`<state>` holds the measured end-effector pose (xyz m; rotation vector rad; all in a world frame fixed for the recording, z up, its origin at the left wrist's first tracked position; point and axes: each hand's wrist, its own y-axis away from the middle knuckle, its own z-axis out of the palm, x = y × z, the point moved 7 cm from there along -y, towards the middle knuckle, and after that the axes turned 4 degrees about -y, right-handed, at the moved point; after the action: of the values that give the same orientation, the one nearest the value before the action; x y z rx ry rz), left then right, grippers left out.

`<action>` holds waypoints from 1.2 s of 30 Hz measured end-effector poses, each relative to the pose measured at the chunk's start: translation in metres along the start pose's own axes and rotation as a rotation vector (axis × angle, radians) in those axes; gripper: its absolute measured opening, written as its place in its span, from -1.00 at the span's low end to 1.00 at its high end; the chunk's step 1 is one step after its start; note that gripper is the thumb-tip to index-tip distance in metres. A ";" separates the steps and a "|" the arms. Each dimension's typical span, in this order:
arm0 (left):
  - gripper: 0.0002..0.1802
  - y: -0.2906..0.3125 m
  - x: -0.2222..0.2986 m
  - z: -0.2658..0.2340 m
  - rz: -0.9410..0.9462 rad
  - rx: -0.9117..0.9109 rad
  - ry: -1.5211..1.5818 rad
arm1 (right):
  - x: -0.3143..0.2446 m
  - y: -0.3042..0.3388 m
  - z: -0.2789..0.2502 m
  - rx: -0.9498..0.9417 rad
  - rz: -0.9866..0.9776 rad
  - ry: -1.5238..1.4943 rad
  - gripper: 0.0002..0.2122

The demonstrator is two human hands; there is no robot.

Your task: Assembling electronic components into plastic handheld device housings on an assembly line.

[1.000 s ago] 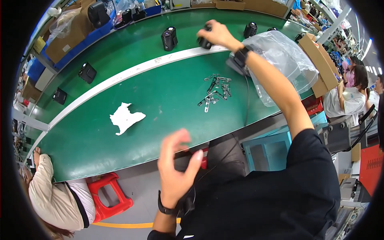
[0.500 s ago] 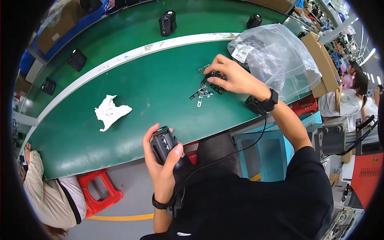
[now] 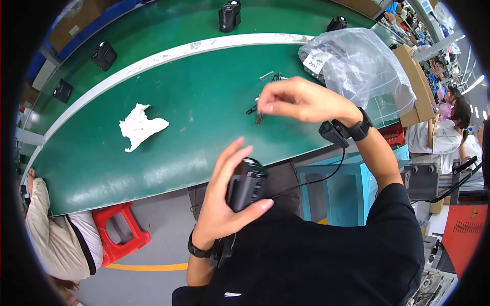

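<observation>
Two hands worked just above the near edge of the green table (image 3: 168, 158). The left hand (image 3: 224, 204) was cupped around a small black device (image 3: 246, 184), thumb under it and fingers spread upward along its side, holding it off the table's near edge, over the grey floor. The right hand (image 3: 301, 101) hovered above the table with thumb and forefinger pressed together, pinching a small dark metal part (image 3: 259, 118) that hung down from the fingertips. More small metal parts (image 3: 269, 77) lay on the table just behind that hand. A clear plastic bag (image 3: 357, 66) sat on the table's right end, near the right wrist. A crumpled white cloth (image 3: 139, 127) lay toward the table's left, well apart from both hands. Similar black devices (image 3: 229, 15) stood on the belt beyond the table's white stripe.
</observation>
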<state>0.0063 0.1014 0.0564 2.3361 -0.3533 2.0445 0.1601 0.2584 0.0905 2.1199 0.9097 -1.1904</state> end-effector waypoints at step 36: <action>-0.68 0.005 -0.017 -0.010 -0.229 0.512 0.251 | -0.023 0.048 0.117 0.123 0.190 -0.657 -0.95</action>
<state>-0.0064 0.1012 0.0407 2.1611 0.4755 2.4848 0.1281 0.1374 0.0618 1.6661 0.3375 -1.7145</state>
